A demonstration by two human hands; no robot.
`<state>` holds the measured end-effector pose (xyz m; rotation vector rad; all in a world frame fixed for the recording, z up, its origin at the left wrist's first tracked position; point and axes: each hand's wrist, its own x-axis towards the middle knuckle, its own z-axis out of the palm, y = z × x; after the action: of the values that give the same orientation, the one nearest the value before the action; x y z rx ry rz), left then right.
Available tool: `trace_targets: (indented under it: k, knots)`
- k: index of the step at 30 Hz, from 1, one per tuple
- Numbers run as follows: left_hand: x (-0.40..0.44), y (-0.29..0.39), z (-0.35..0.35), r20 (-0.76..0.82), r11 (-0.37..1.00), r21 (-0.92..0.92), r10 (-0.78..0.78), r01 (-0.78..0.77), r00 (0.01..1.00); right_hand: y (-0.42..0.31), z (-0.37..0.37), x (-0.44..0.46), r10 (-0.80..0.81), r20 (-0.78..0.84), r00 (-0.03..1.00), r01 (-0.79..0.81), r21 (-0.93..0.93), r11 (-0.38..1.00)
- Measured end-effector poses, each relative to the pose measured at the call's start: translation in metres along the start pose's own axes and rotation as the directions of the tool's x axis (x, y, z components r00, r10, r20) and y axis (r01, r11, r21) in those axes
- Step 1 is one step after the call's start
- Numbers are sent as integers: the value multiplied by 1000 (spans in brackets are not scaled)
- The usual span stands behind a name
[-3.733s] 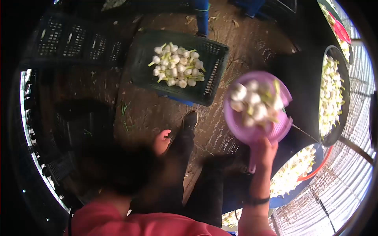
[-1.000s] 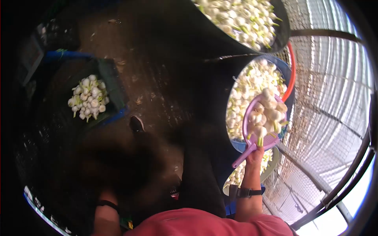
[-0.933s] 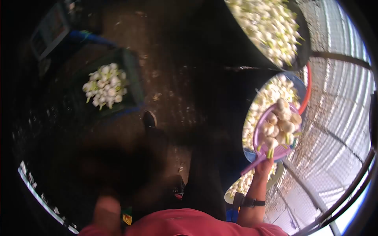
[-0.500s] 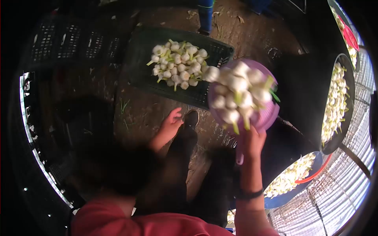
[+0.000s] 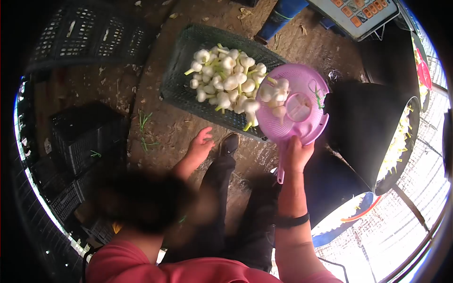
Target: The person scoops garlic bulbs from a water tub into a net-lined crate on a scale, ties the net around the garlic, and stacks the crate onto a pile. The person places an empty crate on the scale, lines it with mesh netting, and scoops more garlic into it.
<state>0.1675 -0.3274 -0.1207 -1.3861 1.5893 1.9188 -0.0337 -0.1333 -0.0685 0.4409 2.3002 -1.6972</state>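
Observation:
My right hand (image 5: 298, 153) is closed around the handle side of a pink plastic colander (image 5: 302, 78), tilted toward a dark green crate (image 5: 181, 92). A few garlic bulbs (image 5: 275, 94) are still inside the colander, and some are at its left rim, over the crate's right end. In the crate lies a heap of white garlic bulbs (image 5: 222, 75) with short green stems. My left hand (image 5: 200, 145) hovers in front of the crate with fingers apart and holds nothing.
Dark tubs (image 5: 368, 127) of garlic stand on the right, with a blue basin (image 5: 325, 239) nearer me. At the top right is a scale with orange keys (image 5: 361, 12) beside a blue post (image 5: 278, 21). Black crates (image 5: 89, 137) are stacked on the left.
The full colander has tipped to the left, and most of its garlic has dropped into the crate, making the heap bigger. My left hand has barely moved.

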Motion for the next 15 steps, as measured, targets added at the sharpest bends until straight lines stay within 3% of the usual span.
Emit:
trace_targets:
  k: [1, 2, 4, 6, 8, 9, 10, 12, 13, 14, 15]
  knots:
    - [2, 2, 1, 7, 1000, -2, 0, 0, 1000, -17, -3, -3, 252, 87, 964, -266, 286, 921]
    - [2, 4, 3, 25, 1000, -23, -1, 2, 1000, -1, -11, 7, 364, 103, 926, -377, 305, 875]
    - [2, 5, 3, 50, 999, -40, -2, 4, 999, 17, -32, 10, 411, 218, 885, -465, 360, 809]
    - [2, 8, 4, 67, 1000, -16, 8, -7, 998, 29, -54, 9, 467, 221, 856, -517, 391, 762]
    - [1, 6, -6, 101, 1000, 11, 12, -13, 995, 36, -88, 0, 440, 173, 881, -468, 448, 762]
    - [6, -5, -11, 81, 999, -15, 48, -47, 996, 41, -116, -4, 480, 153, 864, -491, 474, 731]
    - [1, 0, -19, 121, 999, 32, 12, -16, 993, 40, -141, -9, 514, 125, 848, -500, 508, 702]
    - [10, -17, -42, 160, 998, -49, -32, 40, 987, 7, -185, -27, 590, -15, 807, -483, 559, 674]
    - [23, -46, -61, 175, 996, -27, 83, -80, 981, 9, -220, -35, 601, -104, 793, -449, 566, 691]
    - [5, -10, -60, 115, 995, 19, -104, 102, 988, 12, -259, -47, 609, -191, 770, -416, 573, 706]
    - [7, -22, -74, 129, 997, -14, -77, 80, 989, -4, -287, -64, 571, -300, 764, -363, 532, 765]
